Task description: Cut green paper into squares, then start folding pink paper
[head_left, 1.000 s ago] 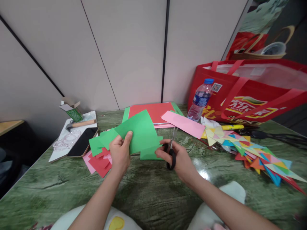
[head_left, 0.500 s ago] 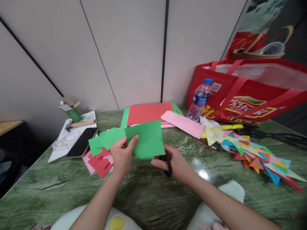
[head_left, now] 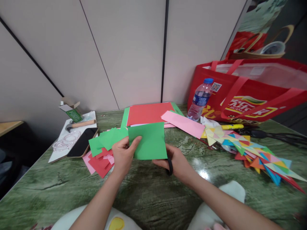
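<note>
A sheet of green paper [head_left: 150, 142] is raised over the table, its left side pinched between the thumb and fingers of my left hand [head_left: 123, 153]. My right hand [head_left: 176, 161] is closed on a pair of scissors [head_left: 169, 166] at the paper's lower right corner. One black handle loop shows; the blades are hidden behind the paper. To the left of my left hand lie cut green pieces [head_left: 105, 139], with red paper pieces [head_left: 99, 164] and pink ones nearer to me.
A stack of coloured sheets [head_left: 151, 113] lies at the back with a pink strip [head_left: 183, 123] across its corner. Right are a water bottle [head_left: 200, 99], a red bag [head_left: 240, 92] and folded paper pieces [head_left: 259, 150]. Left are a phone [head_left: 82, 142], a hammer [head_left: 81, 124] and a small box [head_left: 73, 111].
The green paper has shifted slightly right and down and turned more level. Its layers now look lined up, and both hands have moved a little to the right.
</note>
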The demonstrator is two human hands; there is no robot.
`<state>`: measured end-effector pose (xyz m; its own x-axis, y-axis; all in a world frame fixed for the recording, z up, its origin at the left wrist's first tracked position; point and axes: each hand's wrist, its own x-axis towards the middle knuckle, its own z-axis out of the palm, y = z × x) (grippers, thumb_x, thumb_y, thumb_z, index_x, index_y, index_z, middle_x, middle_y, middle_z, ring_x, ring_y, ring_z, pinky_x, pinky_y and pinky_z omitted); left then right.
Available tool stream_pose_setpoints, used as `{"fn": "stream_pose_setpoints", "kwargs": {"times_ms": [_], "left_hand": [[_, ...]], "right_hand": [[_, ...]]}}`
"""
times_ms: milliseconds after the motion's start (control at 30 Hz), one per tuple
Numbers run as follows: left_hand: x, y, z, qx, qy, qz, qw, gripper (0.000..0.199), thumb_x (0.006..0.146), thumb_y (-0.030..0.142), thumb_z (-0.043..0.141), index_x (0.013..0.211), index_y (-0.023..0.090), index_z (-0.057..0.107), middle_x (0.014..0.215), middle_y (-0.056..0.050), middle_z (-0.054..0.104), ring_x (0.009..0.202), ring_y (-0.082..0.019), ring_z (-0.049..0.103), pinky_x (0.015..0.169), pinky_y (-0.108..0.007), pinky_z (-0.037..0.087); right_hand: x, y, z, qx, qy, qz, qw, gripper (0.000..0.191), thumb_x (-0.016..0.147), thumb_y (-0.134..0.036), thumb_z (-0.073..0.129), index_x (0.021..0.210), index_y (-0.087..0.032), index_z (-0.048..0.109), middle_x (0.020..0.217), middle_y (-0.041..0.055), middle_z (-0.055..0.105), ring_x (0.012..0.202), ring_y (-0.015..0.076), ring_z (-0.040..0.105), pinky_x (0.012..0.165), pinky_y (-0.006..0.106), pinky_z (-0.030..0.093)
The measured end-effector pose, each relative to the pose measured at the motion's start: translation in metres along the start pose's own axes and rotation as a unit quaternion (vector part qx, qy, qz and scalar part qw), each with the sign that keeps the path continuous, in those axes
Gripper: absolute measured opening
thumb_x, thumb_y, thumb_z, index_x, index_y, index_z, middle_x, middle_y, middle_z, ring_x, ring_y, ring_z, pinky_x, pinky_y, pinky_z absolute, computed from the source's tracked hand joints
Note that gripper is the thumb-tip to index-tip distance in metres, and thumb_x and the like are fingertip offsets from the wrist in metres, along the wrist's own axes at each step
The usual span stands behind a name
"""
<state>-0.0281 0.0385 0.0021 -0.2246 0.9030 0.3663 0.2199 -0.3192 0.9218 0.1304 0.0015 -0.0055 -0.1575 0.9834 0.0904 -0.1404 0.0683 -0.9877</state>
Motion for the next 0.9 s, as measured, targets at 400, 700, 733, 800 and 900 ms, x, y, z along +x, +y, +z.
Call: {"fn": "stream_pose_setpoints", "kwargs": {"times_ms": [400,700,733,800,900], "left_hand": [[0.000,-0.002,0.000,-0.034,0.001,-0.031,0.999,0.022,0.056,0.034,0.071,0.052,0.015,0.060,0.045,0.004,0.044,0.045,-0.008,0.037,0.041,-0.021,0.026],[-0.001,-0.002,0.001,-0.029,-0.004,-0.028,0.999,0.021,0.058,0.034,0.070,0.054,0.015,0.061,0.047,0.004,0.046,0.046,-0.008,0.038,0.041,-0.021,0.027],[-0.001,-0.002,0.000,-0.029,-0.003,-0.029,0.999,0.021,0.058,0.033,0.070,0.054,0.015,0.061,0.047,0.003,0.046,0.046,-0.008,0.038,0.041,-0.021,0.027],[-0.001,-0.002,0.000,-0.029,-0.002,-0.030,0.999,0.021,0.058,0.033,0.070,0.054,0.015,0.061,0.047,0.003,0.047,0.046,-0.008,0.038,0.041,-0.021,0.027],[-0.001,-0.003,0.000,-0.029,-0.005,-0.029,0.999,0.019,0.058,0.032,0.070,0.056,0.015,0.061,0.048,0.003,0.048,0.047,-0.008,0.038,0.042,-0.021,0.028]], "right_hand": [[0.001,-0.002,0.000,0.019,0.019,0.017,1.000,0.029,0.047,-0.033,0.078,0.059,-0.018,0.055,0.045,-0.0054,0.049,0.043,0.0093,0.042,0.042,0.021,0.037],[0.001,0.007,-0.001,0.026,0.021,0.022,0.999,0.028,0.051,-0.033,0.074,0.061,-0.018,0.053,0.044,-0.0052,0.051,0.038,0.0093,0.045,0.037,0.020,0.034],[0.001,0.008,-0.001,0.029,0.021,0.024,0.999,0.028,0.051,-0.033,0.074,0.061,-0.018,0.053,0.044,-0.0053,0.051,0.038,0.0094,0.045,0.037,0.020,0.034],[0.001,0.008,-0.001,0.031,0.025,0.032,0.999,0.028,0.050,-0.033,0.074,0.061,-0.017,0.053,0.043,-0.0057,0.051,0.036,0.0093,0.046,0.036,0.020,0.033],[0.000,0.007,0.000,0.032,0.028,0.043,0.998,0.027,0.050,-0.031,0.074,0.060,-0.017,0.053,0.040,-0.0066,0.049,0.035,0.0089,0.045,0.036,0.020,0.033]]}}
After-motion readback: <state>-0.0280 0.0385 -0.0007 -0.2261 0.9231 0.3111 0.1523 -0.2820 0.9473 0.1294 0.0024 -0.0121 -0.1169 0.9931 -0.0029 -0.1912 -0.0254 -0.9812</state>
